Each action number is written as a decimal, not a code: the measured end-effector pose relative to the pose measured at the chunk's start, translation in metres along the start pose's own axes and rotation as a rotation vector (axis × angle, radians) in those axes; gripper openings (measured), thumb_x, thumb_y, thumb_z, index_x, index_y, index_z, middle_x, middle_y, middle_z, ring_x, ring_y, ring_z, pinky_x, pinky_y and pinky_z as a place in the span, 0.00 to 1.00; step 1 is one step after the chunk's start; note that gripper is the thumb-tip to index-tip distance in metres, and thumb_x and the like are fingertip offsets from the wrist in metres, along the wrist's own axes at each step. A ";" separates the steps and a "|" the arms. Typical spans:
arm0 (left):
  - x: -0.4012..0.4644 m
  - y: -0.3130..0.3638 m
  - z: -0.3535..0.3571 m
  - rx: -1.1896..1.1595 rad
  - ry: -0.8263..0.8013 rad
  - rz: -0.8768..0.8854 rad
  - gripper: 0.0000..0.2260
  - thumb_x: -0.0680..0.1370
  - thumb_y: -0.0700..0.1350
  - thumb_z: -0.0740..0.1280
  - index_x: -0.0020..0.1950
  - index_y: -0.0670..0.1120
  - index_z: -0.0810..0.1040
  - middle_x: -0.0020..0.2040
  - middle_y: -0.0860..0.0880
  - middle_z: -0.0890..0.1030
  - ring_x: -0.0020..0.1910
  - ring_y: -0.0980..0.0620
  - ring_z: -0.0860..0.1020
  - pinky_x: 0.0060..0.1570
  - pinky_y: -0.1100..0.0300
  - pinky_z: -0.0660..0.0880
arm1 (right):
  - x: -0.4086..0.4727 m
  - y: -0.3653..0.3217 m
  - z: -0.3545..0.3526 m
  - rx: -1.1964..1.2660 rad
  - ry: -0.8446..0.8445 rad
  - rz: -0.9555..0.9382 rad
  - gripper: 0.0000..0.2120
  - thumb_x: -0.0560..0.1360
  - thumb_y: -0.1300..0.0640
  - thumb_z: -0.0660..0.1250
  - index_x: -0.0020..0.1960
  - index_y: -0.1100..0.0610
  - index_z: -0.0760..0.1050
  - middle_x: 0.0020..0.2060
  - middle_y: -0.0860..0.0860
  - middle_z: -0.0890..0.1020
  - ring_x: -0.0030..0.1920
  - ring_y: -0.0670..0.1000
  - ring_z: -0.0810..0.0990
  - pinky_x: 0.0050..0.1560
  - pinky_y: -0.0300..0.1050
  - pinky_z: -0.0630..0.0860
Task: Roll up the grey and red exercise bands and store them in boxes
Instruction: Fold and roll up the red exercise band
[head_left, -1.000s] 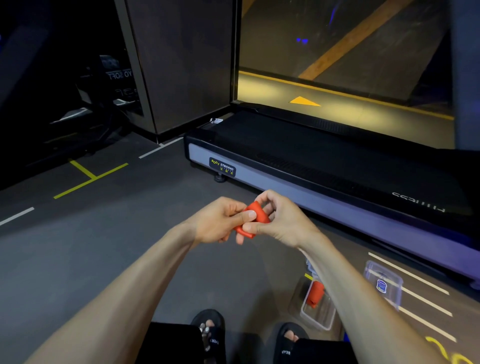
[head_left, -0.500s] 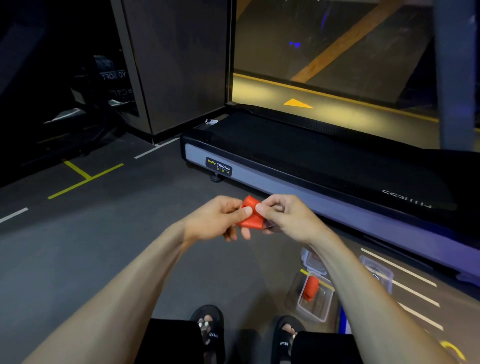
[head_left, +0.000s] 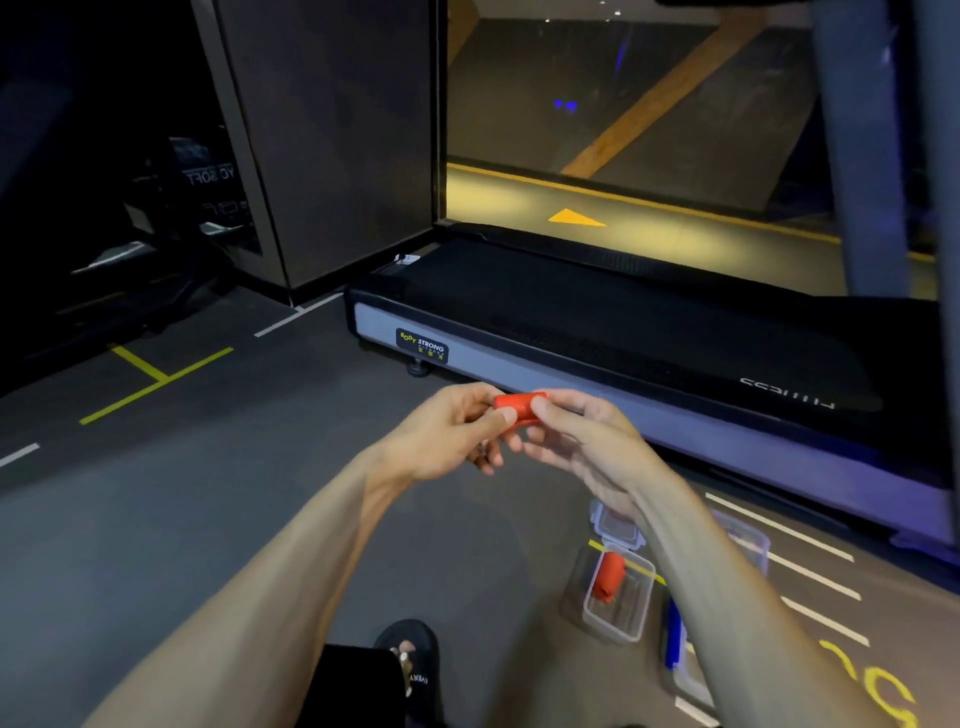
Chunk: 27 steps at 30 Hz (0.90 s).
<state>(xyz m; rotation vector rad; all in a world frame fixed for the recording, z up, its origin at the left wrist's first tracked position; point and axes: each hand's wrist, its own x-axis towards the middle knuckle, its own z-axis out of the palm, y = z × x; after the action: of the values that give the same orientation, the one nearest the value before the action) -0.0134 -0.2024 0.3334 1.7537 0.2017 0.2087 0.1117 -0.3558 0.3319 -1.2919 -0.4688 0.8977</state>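
Note:
A rolled-up red exercise band (head_left: 519, 406) is held out in front of me between both hands. My left hand (head_left: 447, 431) pinches its left end with thumb and fingers. My right hand (head_left: 582, 436) pinches its right end. Down on the floor at the lower right, an open clear plastic box (head_left: 621, 618) holds another rolled red band (head_left: 609, 576). A second clear box (head_left: 615, 527) lies just beyond it, partly hidden by my right forearm. No grey band is in view.
A treadmill deck (head_left: 623, 332) runs across the floor ahead. Another clear container (head_left: 748, 540) and a blue-trimmed box (head_left: 675, 639) sit on the floor right of my right arm. My sandalled foot (head_left: 410, 660) is at the bottom centre. Dark wall panels stand at the left.
The red band has been turned between my fingers from a bunched, tilted shape into a tight horizontal roll. Both hands stay in front of me.

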 end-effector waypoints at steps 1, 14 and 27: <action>0.003 -0.001 0.007 0.019 0.007 0.013 0.06 0.84 0.40 0.63 0.57 0.37 0.75 0.42 0.45 0.84 0.34 0.50 0.79 0.37 0.57 0.79 | -0.001 0.003 -0.008 -0.013 0.010 0.009 0.14 0.79 0.59 0.70 0.61 0.64 0.79 0.45 0.56 0.83 0.43 0.49 0.82 0.49 0.46 0.83; 0.030 0.011 0.075 0.357 0.236 0.129 0.09 0.78 0.40 0.73 0.52 0.44 0.73 0.41 0.50 0.87 0.33 0.47 0.85 0.40 0.54 0.82 | -0.007 -0.010 -0.048 0.147 0.162 0.030 0.09 0.80 0.59 0.70 0.56 0.63 0.82 0.45 0.58 0.85 0.46 0.52 0.82 0.59 0.56 0.82; 0.046 0.039 0.074 0.481 0.211 0.192 0.12 0.78 0.40 0.73 0.50 0.47 0.69 0.40 0.49 0.86 0.32 0.46 0.84 0.39 0.48 0.83 | -0.002 -0.020 -0.057 0.367 0.016 0.040 0.13 0.80 0.53 0.69 0.57 0.63 0.81 0.50 0.58 0.87 0.47 0.53 0.86 0.61 0.56 0.80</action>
<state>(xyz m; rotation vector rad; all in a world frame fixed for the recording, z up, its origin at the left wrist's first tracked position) 0.0510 -0.2687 0.3586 2.2313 0.2504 0.5206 0.1589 -0.3929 0.3372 -0.9744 -0.2508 0.9559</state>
